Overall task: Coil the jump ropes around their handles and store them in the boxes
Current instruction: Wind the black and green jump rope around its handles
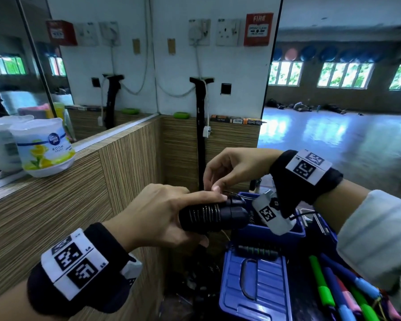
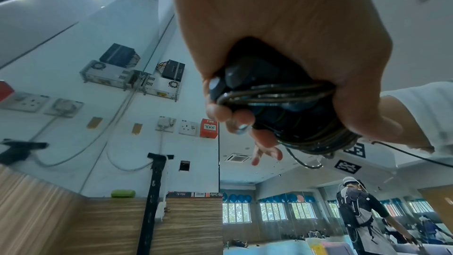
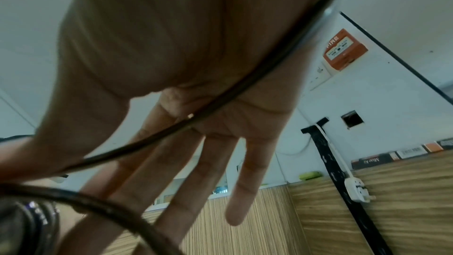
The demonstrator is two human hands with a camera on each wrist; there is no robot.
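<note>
Gripping a pair of black handles [image 1: 214, 215] side by side, the left hand [image 1: 158, 214] held them level above the blue box [image 1: 273, 230] in the head view, its forefinger laid straight along the top and the other fingers curled underneath. Turns of thin dark rope [image 1: 204, 213] ringed the handles near the knuckles. The right hand [image 1: 234, 167] hung just over the handle tips, thumb and forefinger pinched together at the rope's end, the remaining fingers bent loosely. A second blue box lid [image 1: 252, 281] lay nearer the person, and more jump ropes with green, blue and pink handles [image 1: 340, 288] lay at lower right. An air-freshener tub [image 1: 43, 147] stood on the wooden ledge [image 1: 56, 181] to the left.

From the left wrist, the left hand [image 2: 282, 46] was wrapped tight about the black handles [image 2: 247, 77], with the rope [image 2: 277, 94] looped in several strands across them and a loose tail hanging below. Fingertips of the right hand [image 2: 266, 148] showed just beyond.

From the right wrist, the right hand [image 3: 186, 104] appeared with three fingers [image 3: 203, 172] stretched nearly straight; the thumb and forefinger were blurred, so their pinch could not be confirmed there. The rope [image 3: 245, 84] crossed the palm in a curve, and another loop swept across the lower left toward the coiled handles [image 3: 32, 220].
</note>
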